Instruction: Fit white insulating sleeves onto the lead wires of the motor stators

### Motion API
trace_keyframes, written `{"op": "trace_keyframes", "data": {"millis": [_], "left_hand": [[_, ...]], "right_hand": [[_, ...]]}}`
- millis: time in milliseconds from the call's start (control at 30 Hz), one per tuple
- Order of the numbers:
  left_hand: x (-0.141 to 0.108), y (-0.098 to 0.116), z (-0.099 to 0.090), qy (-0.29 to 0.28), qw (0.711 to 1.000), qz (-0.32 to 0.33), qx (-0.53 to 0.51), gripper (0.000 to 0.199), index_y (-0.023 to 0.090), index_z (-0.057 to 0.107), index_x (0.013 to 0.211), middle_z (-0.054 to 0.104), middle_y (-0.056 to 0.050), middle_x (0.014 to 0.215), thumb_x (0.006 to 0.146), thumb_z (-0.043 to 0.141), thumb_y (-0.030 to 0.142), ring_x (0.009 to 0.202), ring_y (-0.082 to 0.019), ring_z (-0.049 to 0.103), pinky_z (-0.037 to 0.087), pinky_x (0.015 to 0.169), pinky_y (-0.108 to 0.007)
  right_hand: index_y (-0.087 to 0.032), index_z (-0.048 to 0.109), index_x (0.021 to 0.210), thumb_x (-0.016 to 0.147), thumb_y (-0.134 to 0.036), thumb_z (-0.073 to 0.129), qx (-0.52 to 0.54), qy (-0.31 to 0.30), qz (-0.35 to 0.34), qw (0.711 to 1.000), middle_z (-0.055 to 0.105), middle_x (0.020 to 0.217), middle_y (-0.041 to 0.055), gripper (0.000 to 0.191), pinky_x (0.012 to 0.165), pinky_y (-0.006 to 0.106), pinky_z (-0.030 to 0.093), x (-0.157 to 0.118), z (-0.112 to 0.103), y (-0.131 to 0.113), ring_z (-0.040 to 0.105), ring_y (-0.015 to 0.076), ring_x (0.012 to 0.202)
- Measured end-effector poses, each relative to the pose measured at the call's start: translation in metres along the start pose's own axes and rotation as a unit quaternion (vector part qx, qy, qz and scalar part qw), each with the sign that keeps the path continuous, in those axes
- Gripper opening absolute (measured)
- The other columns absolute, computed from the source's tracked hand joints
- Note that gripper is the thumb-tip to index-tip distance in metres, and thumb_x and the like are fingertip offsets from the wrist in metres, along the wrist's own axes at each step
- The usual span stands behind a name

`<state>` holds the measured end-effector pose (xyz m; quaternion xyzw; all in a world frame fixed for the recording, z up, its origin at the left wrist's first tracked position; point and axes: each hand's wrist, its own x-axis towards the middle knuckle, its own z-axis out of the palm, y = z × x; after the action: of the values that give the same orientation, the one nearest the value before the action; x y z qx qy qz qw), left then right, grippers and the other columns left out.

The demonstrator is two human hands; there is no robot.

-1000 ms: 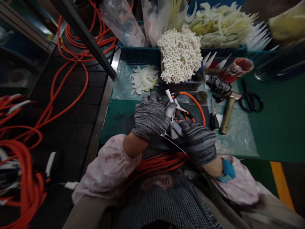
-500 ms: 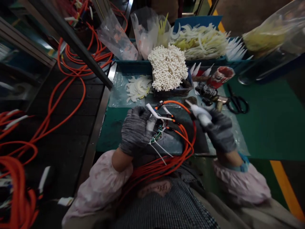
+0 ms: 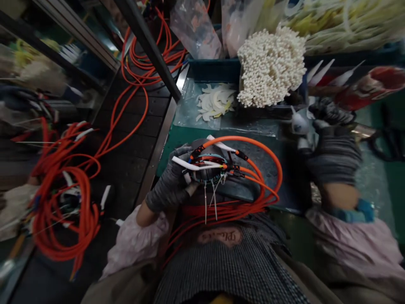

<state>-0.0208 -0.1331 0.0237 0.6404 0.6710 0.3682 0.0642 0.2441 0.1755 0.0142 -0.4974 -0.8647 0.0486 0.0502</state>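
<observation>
My left hand (image 3: 172, 181), in a grey glove, is closed round the left side of a round wired part (image 3: 209, 162). White sleeves (image 3: 186, 164) and thin white ties (image 3: 210, 198) stick out from that part, and a thick orange cable (image 3: 253, 141) loops away to its right. At the right, my right hand (image 3: 335, 152), also gloved, has its fingers wrapped round a white bottle with a pointed nozzle (image 3: 300, 122). The bottle is beside a black-wrapped tool (image 3: 332, 112). Blur softens the right fingertips.
A bundle of white-tipped sticks (image 3: 270, 67) stands behind the work spot. Pale curved strips (image 3: 217, 101) lie on plastic at its left. A red can (image 3: 373, 86) and black scissors (image 3: 389, 139) are at the right. Coiled orange cables (image 3: 66, 211) lie at the left.
The view has shifted, with more of the left side showing. My right hand has moved the bottle away from the wired part, towards the black-wrapped tool. The wired part has turned in my left hand.
</observation>
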Motion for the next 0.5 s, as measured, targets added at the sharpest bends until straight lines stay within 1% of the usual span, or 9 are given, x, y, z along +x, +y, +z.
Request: {"op": "trace_keyframes", "data": {"millis": [33,100,133,200,300,367,400,433,500], "left_hand": [[-0.002,-0.001,0.001,0.005,1.0,-0.007,-0.01,0.081,0.032,0.032,0.171,0.047,-0.017,0.166,0.099,0.069,0.025,0.159,-0.037,0.046,0.044,0.132,-0.067],[-0.005,-0.003,0.003,0.014,1.0,-0.014,-0.021,0.08,0.031,0.033,0.17,0.046,-0.017,0.166,0.099,0.069,0.026,0.16,-0.037,0.045,0.045,0.132,-0.065],[-0.006,-0.004,0.003,0.018,0.999,-0.016,-0.023,0.08,0.032,0.034,0.17,0.046,-0.017,0.166,0.099,0.07,0.026,0.16,-0.037,0.046,0.046,0.132,-0.064],[-0.007,-0.005,0.004,0.021,0.999,-0.022,-0.022,0.081,0.033,0.034,0.171,0.047,-0.016,0.166,0.099,0.07,0.027,0.159,-0.037,0.047,0.046,0.132,-0.064],[-0.003,-0.002,0.004,0.019,0.999,-0.027,-0.024,0.077,0.034,0.036,0.17,0.049,-0.016,0.166,0.1,0.069,0.029,0.158,-0.037,0.049,0.047,0.131,-0.065],[0.005,0.003,0.006,0.038,0.999,-0.021,-0.019,0.069,0.033,0.042,0.166,0.056,-0.017,0.162,0.101,0.068,0.029,0.154,-0.035,0.055,0.052,0.128,-0.063],[0.009,0.006,0.009,0.059,0.998,-0.023,-0.005,0.064,0.03,0.046,0.162,0.06,-0.016,0.158,0.101,0.069,0.028,0.151,-0.035,0.059,0.055,0.125,-0.062],[0.014,0.011,0.012,0.089,0.995,-0.029,0.019,0.058,0.028,0.052,0.156,0.066,-0.016,0.152,0.101,0.07,0.029,0.145,-0.034,0.064,0.059,0.121,-0.06],[0.024,0.024,0.021,0.137,0.985,-0.061,0.086,0.047,0.023,0.061,0.145,0.074,-0.013,0.139,0.1,0.073,0.031,0.133,-0.033,0.073,0.064,0.113,-0.055]], "right_hand": [[-0.005,0.051,0.161,0.11,-0.049,0.036,-0.047,-0.04,0.011,0.998,0.059,0.155,0.0313,0.069,0.105,0.054,0.051,-0.009,-0.006,0.0,0.06,0.0459,0.139],[-0.006,0.06,0.15,0.111,-0.048,0.034,-0.109,-0.115,0.033,0.987,0.064,0.141,0.0324,0.064,0.085,0.052,0.053,-0.024,-0.012,0.0,0.065,0.0481,0.124],[-0.006,0.063,0.147,0.111,-0.045,0.032,-0.124,-0.142,0.039,0.981,0.066,0.135,0.0321,0.061,0.08,0.051,0.052,-0.029,-0.012,-0.001,0.066,0.0482,0.12],[-0.007,0.063,0.147,0.113,-0.041,0.027,-0.134,-0.158,0.048,0.977,0.065,0.132,0.0315,0.06,0.079,0.051,0.052,-0.035,-0.008,-0.001,0.065,0.0484,0.121],[-0.005,0.056,0.155,0.113,-0.042,0.027,-0.119,-0.143,0.071,0.98,0.061,0.144,0.0325,0.063,0.088,0.054,0.057,-0.039,0.003,0.005,0.064,0.0488,0.127],[-0.006,0.056,0.156,0.111,-0.043,0.03,-0.099,-0.137,0.078,0.983,0.059,0.151,0.0318,0.064,0.094,0.057,0.06,-0.045,0.009,0.013,0.065,0.049,0.131],[-0.006,0.057,0.157,0.109,-0.044,0.032,-0.083,-0.115,0.076,0.987,0.057,0.155,0.0313,0.066,0.098,0.06,0.06,-0.049,0.01,0.018,0.063,0.0499,0.135],[-0.008,0.058,0.157,0.108,-0.046,0.034,-0.057,-0.078,0.068,0.993,0.058,0.157,0.0304,0.067,0.103,0.064,0.06,-0.053,0.01,0.022,0.061,0.0506,0.14],[-0.017,0.057,0.161,0.106,-0.051,0.039,0.032,0.017,0.031,0.999,0.062,0.155,0.0268,0.068,0.11,0.067,0.058,-0.06,0.007,0.027,0.058,0.0487,0.146]]}}
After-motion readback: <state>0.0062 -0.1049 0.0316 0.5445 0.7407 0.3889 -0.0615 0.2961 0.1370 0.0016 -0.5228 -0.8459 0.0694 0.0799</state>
